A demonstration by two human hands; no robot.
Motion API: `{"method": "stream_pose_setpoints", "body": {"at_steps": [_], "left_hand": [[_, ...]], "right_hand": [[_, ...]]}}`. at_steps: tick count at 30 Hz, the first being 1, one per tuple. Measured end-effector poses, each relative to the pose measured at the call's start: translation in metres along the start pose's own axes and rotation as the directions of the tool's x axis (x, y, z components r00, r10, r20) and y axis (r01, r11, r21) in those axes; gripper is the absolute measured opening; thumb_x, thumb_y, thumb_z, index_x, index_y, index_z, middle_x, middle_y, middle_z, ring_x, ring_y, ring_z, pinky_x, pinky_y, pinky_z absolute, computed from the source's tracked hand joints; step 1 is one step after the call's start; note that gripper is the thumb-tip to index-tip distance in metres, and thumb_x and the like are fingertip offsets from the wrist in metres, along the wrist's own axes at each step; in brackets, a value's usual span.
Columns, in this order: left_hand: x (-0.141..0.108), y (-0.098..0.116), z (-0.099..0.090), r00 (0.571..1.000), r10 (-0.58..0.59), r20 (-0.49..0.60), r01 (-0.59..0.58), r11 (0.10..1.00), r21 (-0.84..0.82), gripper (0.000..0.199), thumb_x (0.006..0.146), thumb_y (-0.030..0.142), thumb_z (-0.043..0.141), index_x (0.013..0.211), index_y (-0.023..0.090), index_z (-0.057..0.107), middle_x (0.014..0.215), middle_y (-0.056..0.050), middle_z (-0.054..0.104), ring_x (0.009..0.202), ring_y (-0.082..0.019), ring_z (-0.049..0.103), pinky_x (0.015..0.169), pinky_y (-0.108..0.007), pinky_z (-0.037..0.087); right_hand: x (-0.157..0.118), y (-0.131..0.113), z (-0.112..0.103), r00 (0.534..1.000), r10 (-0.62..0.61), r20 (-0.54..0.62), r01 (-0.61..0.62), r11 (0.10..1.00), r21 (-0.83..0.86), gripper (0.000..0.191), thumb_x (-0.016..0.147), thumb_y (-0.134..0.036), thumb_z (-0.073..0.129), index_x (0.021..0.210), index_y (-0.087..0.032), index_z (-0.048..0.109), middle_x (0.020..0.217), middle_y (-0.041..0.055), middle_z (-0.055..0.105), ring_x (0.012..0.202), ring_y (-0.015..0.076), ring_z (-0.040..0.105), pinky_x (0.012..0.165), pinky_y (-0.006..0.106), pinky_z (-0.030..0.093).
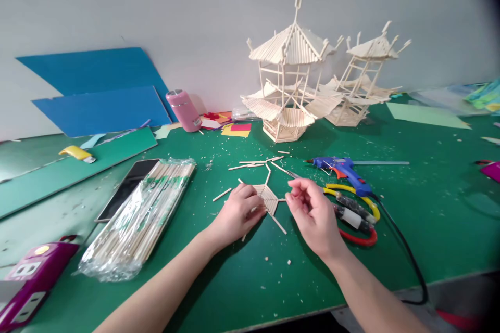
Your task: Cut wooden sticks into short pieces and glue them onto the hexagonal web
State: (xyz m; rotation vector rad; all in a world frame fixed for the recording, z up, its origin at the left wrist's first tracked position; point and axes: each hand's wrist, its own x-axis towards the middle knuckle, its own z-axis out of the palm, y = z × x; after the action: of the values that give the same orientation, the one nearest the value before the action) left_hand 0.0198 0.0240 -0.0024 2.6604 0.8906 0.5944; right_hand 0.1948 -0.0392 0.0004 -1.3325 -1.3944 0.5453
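Note:
A flat web-shaped piece of wooden sticks (269,197), with longer sticks radiating from its edge, lies on the green table in front of me. My left hand (242,208) rests over its left part, fingers bent and closed on its near edge, hiding that side. At its right, my right hand (312,210) is curled with thumb and fingers together, close to the tip of a radiating stick. Whatever lies between those fingertips is too small to make out. Loose sticks (253,164) lie just beyond, and a blue glue gun (339,166) is to the right.
Two stick pagodas (287,114) stand at the back. Red- and yellow-handled pliers (357,213) lie beside my right hand. Leftward are a bag of sticks (144,213), a dark phone-like slab (127,187), a purple power strip (39,281), a yellow cutter (77,153) and a pink bottle (184,110).

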Motion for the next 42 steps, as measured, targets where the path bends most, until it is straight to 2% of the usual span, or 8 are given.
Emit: {"method": "stream_pose_setpoints", "body": {"at_steps": [9, 16, 18, 22, 30, 34, 37, 42], "left_hand": [[0.002, -0.009, -0.007, 1.0, 0.001, 0.003, -0.001, 1.0, -0.021, 0.014, 0.081, 0.024, 0.05, 0.084, 0.017, 0.062, 0.084, -0.006, 0.052, 0.081, -0.018, 0.046, 0.076, -0.034, 0.04], [-0.023, -0.035, -0.042, 0.937, -0.248, -0.246, 0.279, 0.955, 0.099, 0.019, 0.084, 0.023, 0.044, 0.084, 0.015, 0.061, 0.086, -0.007, 0.052, 0.079, -0.018, 0.051, 0.068, -0.031, 0.044], [-0.031, -0.043, -0.05, 0.943, -0.271, -0.195, 0.304, 0.938, 0.168, 0.021, 0.084, 0.024, 0.043, 0.084, 0.015, 0.062, 0.086, -0.007, 0.053, 0.077, -0.018, 0.053, 0.067, -0.03, 0.044], [-0.036, -0.044, -0.053, 0.982, -0.188, -0.001, 0.178, 0.928, 0.328, 0.023, 0.085, 0.023, 0.039, 0.089, 0.017, 0.061, 0.088, -0.007, 0.057, 0.08, -0.019, 0.052, 0.071, -0.033, 0.042], [-0.019, -0.038, -0.04, 0.934, -0.345, 0.096, 0.224, 0.772, 0.595, 0.02, 0.079, 0.011, 0.041, 0.071, 0.015, 0.059, 0.071, -0.008, 0.057, 0.07, -0.022, 0.055, 0.061, -0.032, 0.038], [-0.017, -0.039, -0.043, 0.929, -0.368, 0.045, 0.276, 0.767, 0.579, 0.02, 0.079, 0.012, 0.04, 0.068, 0.014, 0.057, 0.068, -0.007, 0.057, 0.066, -0.02, 0.056, 0.059, -0.03, 0.038], [-0.016, -0.024, -0.045, 0.924, -0.381, -0.021, 0.341, 0.801, 0.493, 0.016, 0.08, 0.016, 0.04, 0.074, 0.015, 0.055, 0.071, -0.005, 0.058, 0.064, -0.016, 0.055, 0.057, -0.026, 0.039], [-0.008, 0.019, -0.031, 0.95, -0.31, 0.043, 0.312, 0.95, -0.032, 0.013, 0.081, 0.017, 0.041, 0.074, 0.017, 0.052, 0.059, 0.002, 0.052, 0.054, -0.01, 0.047, 0.052, -0.021, 0.036]], "right_hand": [[0.039, -0.007, -0.015, 0.993, -0.112, 0.031, 0.115, 0.986, -0.117, 0.017, 0.082, -0.024, 0.05, 0.099, -0.019, 0.05, 0.078, 0.0001, 0.051, 0.06, 0.0101, 0.051, 0.053, 0.022, 0.046], [0.033, 0.011, -0.008, 0.978, -0.205, 0.028, 0.207, 0.961, -0.183, 0.016, 0.08, -0.018, 0.053, 0.096, -0.016, 0.054, 0.075, 0.0008, 0.052, 0.061, 0.0105, 0.049, 0.057, 0.025, 0.044], [0.029, 0.01, -0.007, 0.973, -0.223, 0.06, 0.231, 0.956, -0.182, 0.016, 0.08, -0.016, 0.053, 0.095, -0.016, 0.054, 0.075, 0.0007, 0.051, 0.061, 0.0101, 0.048, 0.056, 0.024, 0.043], [0.027, 0.009, -0.006, 0.966, -0.237, 0.107, 0.253, 0.95, -0.181, 0.018, 0.08, -0.014, 0.052, 0.097, -0.016, 0.052, 0.076, 0.0003, 0.051, 0.06, 0.0095, 0.048, 0.055, 0.024, 0.043], [0.027, 0.013, -0.007, 0.971, -0.197, 0.137, 0.221, 0.955, -0.196, 0.016, 0.081, -0.016, 0.051, 0.097, -0.018, 0.052, 0.077, 0.0007, 0.05, 0.062, 0.0108, 0.049, 0.055, 0.025, 0.043], [0.026, 0.014, -0.005, 0.973, -0.17, 0.154, 0.198, 0.962, -0.187, 0.015, 0.082, -0.017, 0.05, 0.097, -0.019, 0.052, 0.079, 0.0015, 0.051, 0.065, 0.0116, 0.05, 0.058, 0.026, 0.044], [0.025, 0.012, -0.004, 0.968, -0.167, 0.185, 0.196, 0.969, -0.149, 0.015, 0.082, -0.018, 0.049, 0.097, -0.019, 0.053, 0.08, 0.002, 0.051, 0.067, 0.0123, 0.05, 0.059, 0.026, 0.045], [0.02, 0.003, 0.0, 0.886, -0.216, 0.41, 0.253, 0.967, -0.039, 0.025, 0.082, -0.023, 0.052, 0.107, -0.019, 0.052, 0.084, 0.0025, 0.054, 0.064, 0.011, 0.05, 0.059, 0.025, 0.045]]}}
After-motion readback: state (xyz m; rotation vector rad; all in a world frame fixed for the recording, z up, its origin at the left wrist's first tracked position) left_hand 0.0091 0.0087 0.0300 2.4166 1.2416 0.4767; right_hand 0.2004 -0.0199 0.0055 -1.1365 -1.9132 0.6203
